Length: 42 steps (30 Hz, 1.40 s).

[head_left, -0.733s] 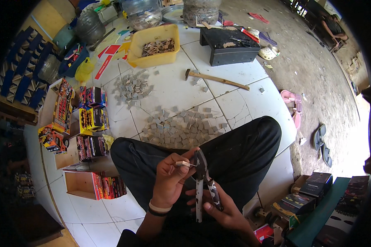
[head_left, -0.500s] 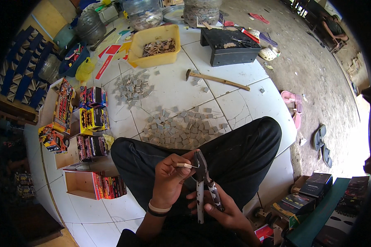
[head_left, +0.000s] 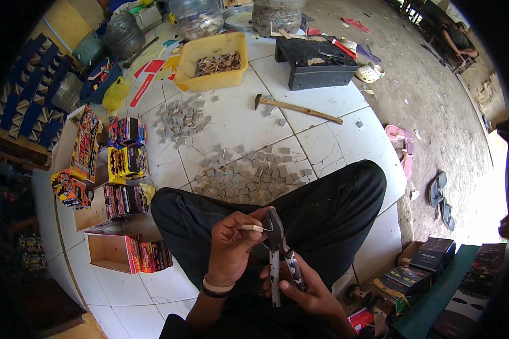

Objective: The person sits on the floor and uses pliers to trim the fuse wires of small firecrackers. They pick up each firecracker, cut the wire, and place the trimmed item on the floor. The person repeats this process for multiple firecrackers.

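Observation:
Between the fingertips of my left hand (head_left: 232,246) is a small wooden piece (head_left: 252,227) with a thin metal pin or wire sticking out of it. That pin reaches the jaws of the dark pincers (head_left: 275,231), whose worn, white-flecked handles point down toward me. My right hand (head_left: 308,288) is wrapped round one handle, and the handles stand a little apart. Whether the jaws bite on the pin cannot be made out. Just beyond my crossed legs lie many small grey square pieces (head_left: 249,175), some with thin pins.
A hammer (head_left: 300,107) lies on the white tiles, near a second heap of grey squares (head_left: 181,120). Farther off stand a yellow basin (head_left: 212,62) of small pieces and a low black stool (head_left: 316,62). Colourful boxes (head_left: 129,164) line the left; more boxes (head_left: 404,279) sit at right.
The hands, the pincers and the wooden piece are almost where they were. The right hand's fingers have shifted slightly on the handle.

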{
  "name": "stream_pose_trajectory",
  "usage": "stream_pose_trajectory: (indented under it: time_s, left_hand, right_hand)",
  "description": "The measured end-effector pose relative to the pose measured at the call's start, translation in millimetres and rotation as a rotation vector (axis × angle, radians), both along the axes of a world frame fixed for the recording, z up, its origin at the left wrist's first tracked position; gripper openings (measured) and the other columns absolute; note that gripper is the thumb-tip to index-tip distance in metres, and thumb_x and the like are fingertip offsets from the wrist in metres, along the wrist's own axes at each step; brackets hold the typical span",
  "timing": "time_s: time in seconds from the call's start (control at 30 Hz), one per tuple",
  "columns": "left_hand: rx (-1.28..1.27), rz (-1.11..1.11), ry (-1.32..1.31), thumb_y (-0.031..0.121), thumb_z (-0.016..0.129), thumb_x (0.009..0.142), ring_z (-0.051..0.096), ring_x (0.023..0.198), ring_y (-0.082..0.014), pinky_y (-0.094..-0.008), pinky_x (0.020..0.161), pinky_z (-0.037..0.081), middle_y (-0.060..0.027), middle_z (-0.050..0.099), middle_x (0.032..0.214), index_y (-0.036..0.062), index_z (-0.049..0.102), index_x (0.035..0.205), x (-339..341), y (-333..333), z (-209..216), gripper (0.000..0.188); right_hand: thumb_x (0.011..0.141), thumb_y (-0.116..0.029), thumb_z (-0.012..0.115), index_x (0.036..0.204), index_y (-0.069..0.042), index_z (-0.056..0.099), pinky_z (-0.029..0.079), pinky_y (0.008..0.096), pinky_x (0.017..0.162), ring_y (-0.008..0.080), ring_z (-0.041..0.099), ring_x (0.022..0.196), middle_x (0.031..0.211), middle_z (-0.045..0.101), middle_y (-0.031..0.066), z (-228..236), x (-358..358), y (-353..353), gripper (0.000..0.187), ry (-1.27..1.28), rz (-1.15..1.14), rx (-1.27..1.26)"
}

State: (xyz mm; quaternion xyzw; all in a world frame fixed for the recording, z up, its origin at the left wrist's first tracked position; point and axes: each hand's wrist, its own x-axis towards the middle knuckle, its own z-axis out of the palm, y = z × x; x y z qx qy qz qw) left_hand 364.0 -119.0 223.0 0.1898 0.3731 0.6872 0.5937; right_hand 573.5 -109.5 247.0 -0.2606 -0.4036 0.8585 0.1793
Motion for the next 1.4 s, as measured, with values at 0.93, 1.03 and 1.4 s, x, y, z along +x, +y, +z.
stream_pose_trajectory:
  time_s: [0.93, 1.03, 1.4]
  left_hand:
    - [-0.249, -0.002, 1.494, 0.007, 0.079, 0.084, 0.072, 0.099, -0.0312, -0.0419, 0.089, 0.055, -0.0171, 0.075, 0.108, 0.0018, 0.074, 0.105, -71.3, 282.5, -149.5, 0.023]
    - [-0.116, 0.116, 1.779, 0.006, 0.077, 0.079, 0.068, 0.094, -0.0402, -0.0484, 0.086, 0.053, -0.0173, 0.074, 0.1, 0.0021, 0.072, 0.097, -55.5, 325.3, -172.4, 0.019]
    - [0.667, -0.279, 1.764, 0.004, 0.064, 0.087, 0.045, 0.142, -0.0402, -0.0484, 0.115, 0.041, -0.0253, 0.047, 0.152, 0.001, 0.063, 0.131, 201.9, 443.0, -228.7, 0.044]
  right_hand:
    - [0.103, -0.03, 0.061, 0.164, -0.007, 0.025, 0.043, 0.0509, 0.112, 0.0326, 0.047, 0.144, 0.152, 0.052, 0.019, -41.2, 8.4, 151.6, 0.074, 0.145, -0.667, -0.329]
    - [0.095, -0.034, 0.063, 0.168, -0.016, 0.015, 0.04, 0.0604, 0.114, 0.0355, 0.042, 0.148, 0.161, 0.042, 0.0212, -30.5, 27.3, 180.1, 0.089, 0.299, -0.69, -0.193]
    - [0.1, -0.037, 0.065, 0.167, -0.042, 0.004, 0.043, 0.084, 0.098, 0.0394, 0.04, 0.147, 0.163, 0.03, 0.0113, -58.1, 39.5, 203.6, 0.091, 0.412, -0.921, -0.098]
